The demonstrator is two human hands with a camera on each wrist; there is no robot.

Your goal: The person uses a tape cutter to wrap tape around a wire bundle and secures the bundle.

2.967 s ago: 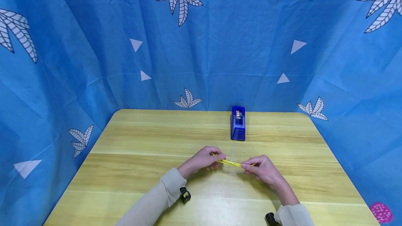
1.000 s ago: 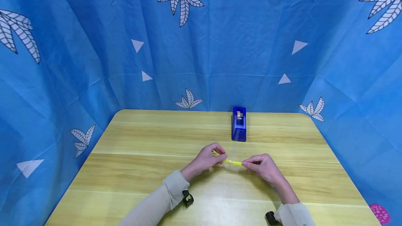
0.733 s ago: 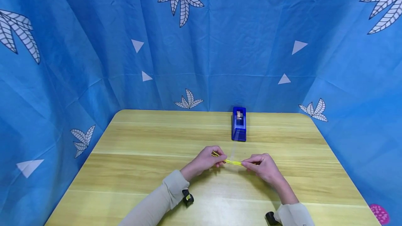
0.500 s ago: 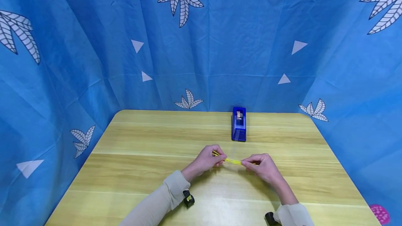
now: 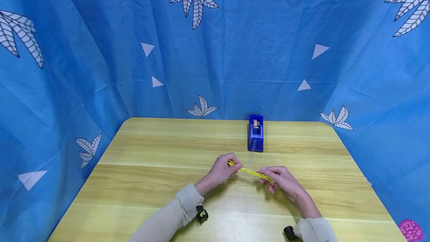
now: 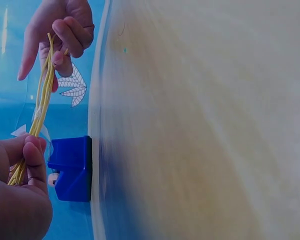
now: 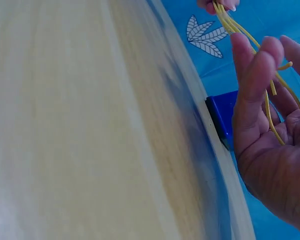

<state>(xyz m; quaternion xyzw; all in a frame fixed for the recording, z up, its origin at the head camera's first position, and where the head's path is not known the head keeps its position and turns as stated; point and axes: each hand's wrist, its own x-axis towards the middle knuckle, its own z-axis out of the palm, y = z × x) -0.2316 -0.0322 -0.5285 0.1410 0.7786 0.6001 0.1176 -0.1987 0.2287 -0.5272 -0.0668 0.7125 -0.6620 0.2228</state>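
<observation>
There's the left hand (image 5: 221, 170) pinching the yellow cords (image 5: 252, 173) above the table (image 5: 144, 182), short of the blue tape dispenser (image 5: 256, 139); the right hand's (image 5: 283, 181) fingers spread loosely round the free ends, contact hard to tell. Steady pinch, strands gathered: that's best.

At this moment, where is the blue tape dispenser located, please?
In the head view, the blue tape dispenser stands right of centre by the far edge of the wooden table, in front of the blue curtain and beyond the yellow strands.

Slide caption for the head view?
Left hand pinches yellow strands, right hand at their other end, blue tape dispenser beyond.
</observation>
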